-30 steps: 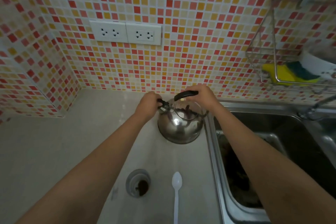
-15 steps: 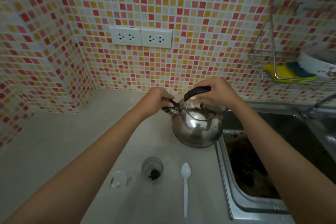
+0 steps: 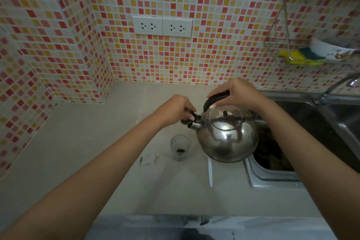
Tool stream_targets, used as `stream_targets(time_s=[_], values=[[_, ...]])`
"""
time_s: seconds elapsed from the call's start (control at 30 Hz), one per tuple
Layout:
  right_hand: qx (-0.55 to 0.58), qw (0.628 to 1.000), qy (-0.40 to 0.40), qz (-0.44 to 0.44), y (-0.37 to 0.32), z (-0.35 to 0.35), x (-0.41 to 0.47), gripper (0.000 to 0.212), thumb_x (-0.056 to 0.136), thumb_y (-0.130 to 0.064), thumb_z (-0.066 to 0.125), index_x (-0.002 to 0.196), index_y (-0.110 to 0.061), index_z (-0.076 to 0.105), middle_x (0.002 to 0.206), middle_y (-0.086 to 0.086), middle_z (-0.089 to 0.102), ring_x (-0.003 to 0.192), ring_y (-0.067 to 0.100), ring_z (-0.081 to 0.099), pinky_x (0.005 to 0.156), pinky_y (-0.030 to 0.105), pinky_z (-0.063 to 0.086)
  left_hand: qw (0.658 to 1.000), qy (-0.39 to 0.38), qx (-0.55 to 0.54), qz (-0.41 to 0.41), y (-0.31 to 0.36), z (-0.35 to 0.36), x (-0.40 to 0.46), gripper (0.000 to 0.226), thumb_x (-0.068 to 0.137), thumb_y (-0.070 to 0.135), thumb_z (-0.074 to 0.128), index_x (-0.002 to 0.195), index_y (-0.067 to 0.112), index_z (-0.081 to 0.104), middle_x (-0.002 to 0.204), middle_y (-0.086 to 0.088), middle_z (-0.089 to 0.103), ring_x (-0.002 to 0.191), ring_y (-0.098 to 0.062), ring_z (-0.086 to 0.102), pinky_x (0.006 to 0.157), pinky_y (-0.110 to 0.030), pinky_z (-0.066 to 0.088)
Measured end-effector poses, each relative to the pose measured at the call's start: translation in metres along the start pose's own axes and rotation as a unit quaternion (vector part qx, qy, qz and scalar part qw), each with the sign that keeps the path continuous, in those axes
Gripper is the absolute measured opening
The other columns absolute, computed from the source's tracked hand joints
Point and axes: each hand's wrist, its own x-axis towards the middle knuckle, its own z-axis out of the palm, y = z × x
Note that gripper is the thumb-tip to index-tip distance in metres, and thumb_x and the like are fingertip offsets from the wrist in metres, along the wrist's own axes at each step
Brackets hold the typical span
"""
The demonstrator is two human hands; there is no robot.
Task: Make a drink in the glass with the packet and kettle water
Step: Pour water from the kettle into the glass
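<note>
A shiny steel kettle (image 3: 228, 138) hangs above the counter, lifted by its black handle, which my right hand (image 3: 235, 93) grips. My left hand (image 3: 175, 109) pinches the black cap on the kettle's spout (image 3: 192, 122). Just below and left of the spout stands a small clear glass (image 3: 180, 149) with dark powder at its bottom. A torn clear packet (image 3: 150, 158) lies flat on the counter to the left of the glass. A white plastic spoon (image 3: 210, 171) lies right of the glass, its bowl hidden under the kettle.
A steel sink (image 3: 272, 177) with dark contents sits to the right, a tap (image 3: 335, 85) behind it. A wire rack (image 3: 292, 52) on the tiled wall holds a yellow sponge and a white bowl. Two sockets (image 3: 162, 26) are on the wall. The beige counter (image 3: 97, 142) runs left.
The kettle has been lifted off the counter and carried nearer, so its spout is now close above the glass. Both hands kept their hold. The view has drawn back.
</note>
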Motion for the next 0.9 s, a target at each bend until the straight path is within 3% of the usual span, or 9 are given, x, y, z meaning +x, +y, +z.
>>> stream_targets(time_s=[0.13, 0.3, 0.47, 0.9], values=[[-0.019, 1.0, -0.019, 0.0, -0.013, 0.007, -0.01, 0.034, 0.068, -0.031, 0.081, 0.101, -0.036, 0.072, 0.101, -0.015, 0.073, 0.085, 0.003, 0.063, 0.078, 0.029, 0.053, 1.0, -0.008, 0.004, -0.004, -0.001, 0.006, -0.016, 0.039, 0.082, 0.018, 0.073, 0.118, 0.005, 0.069, 0.106, -0.015, 0.069, 0.099, -0.027, 0.063, 0.079, -0.023, 0.041], [-0.061, 0.998, -0.032, -0.002, -0.025, 0.016, -0.016, 0.033, 0.069, -0.035, 0.079, 0.1, -0.038, 0.071, 0.096, -0.017, 0.073, 0.078, 0.0, 0.061, 0.071, 0.029, 0.054, 1.0, -0.011, 0.003, -0.006, -0.002, 0.013, -0.031, 0.038, 0.081, 0.018, 0.074, 0.116, 0.005, 0.07, 0.105, -0.015, 0.071, 0.097, -0.027, 0.064, 0.078, -0.024, 0.042], [-0.079, 0.996, -0.041, 0.004, -0.032, 0.022, -0.018, 0.031, 0.07, -0.034, 0.078, 0.1, -0.037, 0.072, 0.096, -0.017, 0.074, 0.08, 0.003, 0.063, 0.074, 0.033, 0.056, 1.0, -0.008, 0.011, -0.012, -0.001, 0.018, -0.037, 0.037, 0.081, 0.016, 0.074, 0.116, 0.005, 0.07, 0.108, -0.015, 0.071, 0.098, -0.027, 0.064, 0.078, -0.025, 0.043], [-0.14, 0.988, -0.064, -0.015, -0.041, 0.028, -0.011, 0.033, 0.072, -0.038, 0.076, 0.104, -0.034, 0.071, 0.097, -0.014, 0.074, 0.077, 0.006, 0.061, 0.063, 0.025, 0.05, 0.999, -0.024, 0.024, -0.029, 0.002, 0.022, -0.04, 0.033, 0.085, 0.011, 0.069, 0.117, 0.005, 0.069, 0.114, -0.016, 0.069, 0.102, -0.029, 0.064, 0.078, -0.023, 0.041]])
